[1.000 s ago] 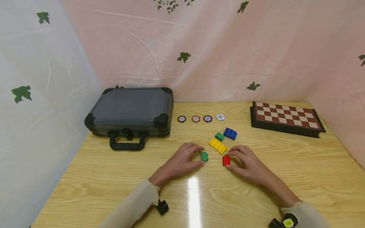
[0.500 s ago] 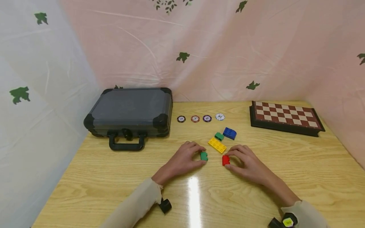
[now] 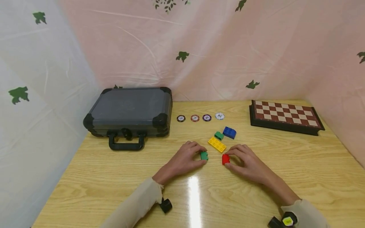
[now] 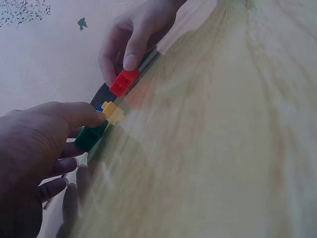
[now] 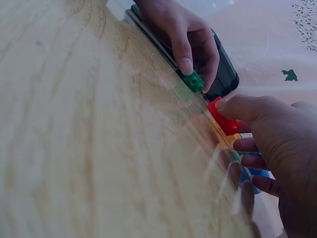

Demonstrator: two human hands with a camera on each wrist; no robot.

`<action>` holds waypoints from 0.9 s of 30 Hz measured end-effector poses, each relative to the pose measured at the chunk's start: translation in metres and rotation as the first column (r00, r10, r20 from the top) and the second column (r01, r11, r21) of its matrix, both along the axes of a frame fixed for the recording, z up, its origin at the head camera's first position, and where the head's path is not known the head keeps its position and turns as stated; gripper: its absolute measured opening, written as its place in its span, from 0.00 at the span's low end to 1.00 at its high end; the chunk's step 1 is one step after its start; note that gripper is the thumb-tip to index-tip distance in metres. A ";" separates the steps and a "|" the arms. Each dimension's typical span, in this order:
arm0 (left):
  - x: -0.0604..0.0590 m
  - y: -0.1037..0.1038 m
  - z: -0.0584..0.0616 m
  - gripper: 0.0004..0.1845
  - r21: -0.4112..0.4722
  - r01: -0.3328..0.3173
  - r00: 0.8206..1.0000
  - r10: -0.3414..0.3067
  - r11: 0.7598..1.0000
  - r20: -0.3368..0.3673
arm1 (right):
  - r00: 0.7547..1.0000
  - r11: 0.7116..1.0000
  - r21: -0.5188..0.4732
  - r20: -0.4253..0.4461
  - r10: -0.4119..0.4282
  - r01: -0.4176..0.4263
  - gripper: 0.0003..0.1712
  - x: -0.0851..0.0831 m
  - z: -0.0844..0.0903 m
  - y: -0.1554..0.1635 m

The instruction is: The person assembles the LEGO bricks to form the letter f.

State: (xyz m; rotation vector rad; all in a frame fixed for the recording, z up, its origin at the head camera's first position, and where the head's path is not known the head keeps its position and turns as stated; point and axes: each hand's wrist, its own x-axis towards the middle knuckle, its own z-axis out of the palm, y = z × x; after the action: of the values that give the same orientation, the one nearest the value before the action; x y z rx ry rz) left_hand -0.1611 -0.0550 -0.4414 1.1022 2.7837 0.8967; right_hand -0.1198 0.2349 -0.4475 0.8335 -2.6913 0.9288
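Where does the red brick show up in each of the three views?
Head: red brick at table centre, held by the right hand.
Left wrist: upper left, under a thumb.
Right wrist: right of centre.
Shared landmark: the green brick held by the left hand.

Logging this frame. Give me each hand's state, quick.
Left hand: pinching the green brick on the table.
Right hand: pinching the red brick on the table.

head view overhead, wrist views close, tabletop-level
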 end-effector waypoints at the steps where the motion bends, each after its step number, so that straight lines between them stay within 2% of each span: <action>1: 0.000 0.000 0.000 0.20 0.003 0.002 1.000 -0.002 1.000 0.000 | 1.000 1.000 0.000 -0.001 0.000 0.000 0.17 0.000 0.000 0.000; 14: 0.002 0.002 -0.001 0.19 0.065 -0.003 0.999 0.001 0.998 0.043 | 1.000 1.000 -0.010 -0.016 0.000 -0.001 0.20 0.000 0.001 -0.002; 21: 0.003 0.001 -0.001 0.19 0.098 -0.027 0.994 0.016 0.995 0.112 | 0.997 0.999 -0.029 -0.067 0.031 -0.033 0.21 0.000 0.003 -0.004; 27: 0.003 -0.001 -0.001 0.20 0.117 -0.047 0.986 0.027 0.992 0.166 | 0.997 0.998 -0.025 -0.066 0.049 -0.051 0.22 -0.001 0.005 -0.005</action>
State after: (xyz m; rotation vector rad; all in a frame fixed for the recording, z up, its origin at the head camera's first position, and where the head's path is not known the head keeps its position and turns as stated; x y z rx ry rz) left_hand -0.1581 -0.0561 -0.4428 0.9448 2.6554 1.1180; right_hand -0.1207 0.2302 -0.4426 0.9136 -2.6086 0.9293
